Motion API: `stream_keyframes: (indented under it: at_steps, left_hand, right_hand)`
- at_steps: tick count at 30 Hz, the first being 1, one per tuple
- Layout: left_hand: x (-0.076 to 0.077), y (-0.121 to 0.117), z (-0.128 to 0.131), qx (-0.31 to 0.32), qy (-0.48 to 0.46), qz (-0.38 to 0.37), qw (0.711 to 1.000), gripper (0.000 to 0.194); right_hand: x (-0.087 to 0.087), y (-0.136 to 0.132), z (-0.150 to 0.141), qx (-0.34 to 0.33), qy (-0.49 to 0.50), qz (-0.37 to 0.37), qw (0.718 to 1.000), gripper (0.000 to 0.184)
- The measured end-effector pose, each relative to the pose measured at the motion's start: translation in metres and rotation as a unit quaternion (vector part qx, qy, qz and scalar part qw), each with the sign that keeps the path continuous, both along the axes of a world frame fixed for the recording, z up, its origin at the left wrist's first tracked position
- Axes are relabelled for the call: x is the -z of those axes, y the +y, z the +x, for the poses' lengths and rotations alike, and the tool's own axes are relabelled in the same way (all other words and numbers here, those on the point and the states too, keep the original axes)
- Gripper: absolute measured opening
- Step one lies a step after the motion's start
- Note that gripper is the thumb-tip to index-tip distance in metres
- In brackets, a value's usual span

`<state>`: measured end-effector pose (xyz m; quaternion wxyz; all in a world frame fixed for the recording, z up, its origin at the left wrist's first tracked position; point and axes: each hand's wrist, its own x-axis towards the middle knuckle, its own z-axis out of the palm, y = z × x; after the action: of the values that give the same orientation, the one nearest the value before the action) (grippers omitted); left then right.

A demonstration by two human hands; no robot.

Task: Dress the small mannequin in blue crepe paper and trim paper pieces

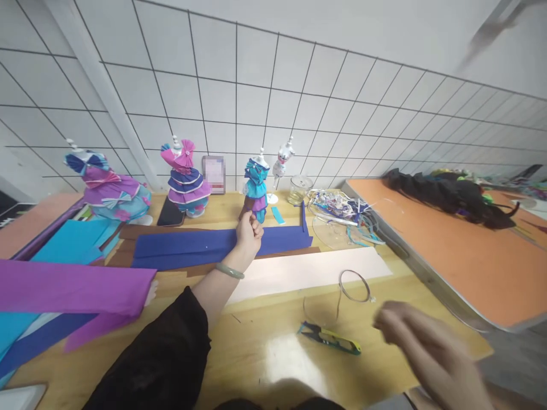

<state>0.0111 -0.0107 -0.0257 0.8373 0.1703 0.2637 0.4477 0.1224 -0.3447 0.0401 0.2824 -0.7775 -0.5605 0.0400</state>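
Here's the wooden table (pixel 239 364) filling the near side, with an orange-topped table (pixel 431 245) running off to the right. Purple fabric (pixel 72 285) spreads across the left, a dark blue strip (pixel 175 249) lies across the middle, and a pale strip (pixel 320 269) stretches right, a little nearer. On the far left stands the biggest dressed form (pixel 113 193), purple over light blue; just right of it, a pink-and-navy form (pixel 186 179).

In comes the right hand (pixel 421 339), near right, over the wood, fingers bunched together, and the blur is too heavy to tell whether they have hold of anything! The left hand (pixel 250 233) reaches far over the blue strip, fingers curled in tight at the foot of the turquoise-and-purple form (pixel 256 171), which stands upright at the far middle; whether they grip its skirt, nobody can tell from here. Down near the middle lie the yellow-handled snips (pixel 331 337), and just beyond them the thin ring of wire (pixel 356 300).
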Motion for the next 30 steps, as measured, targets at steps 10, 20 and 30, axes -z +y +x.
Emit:
stream_keyframes:
  at_steps: [10,20,30]
  left_hand:
    - [-0.008,-0.018,0.005,0.007,0.028,0.004,1.0,0.03]
    - [-0.021,-0.028,0.002,0.037,0.001,0.011,0.999,0.027]
    - [-0.024,-0.028,-0.001,0.033,0.007,0.011,0.999,0.026]
  right_hand:
    - [0.056,0.03,-0.026,-0.133,-0.024,-0.152,0.979,0.014]
    - [0.069,0.048,-0.033,-0.121,-0.036,-0.111,0.986,0.023]
    - [0.079,0.059,-0.041,-0.088,-0.061,-0.11,0.988,0.028]
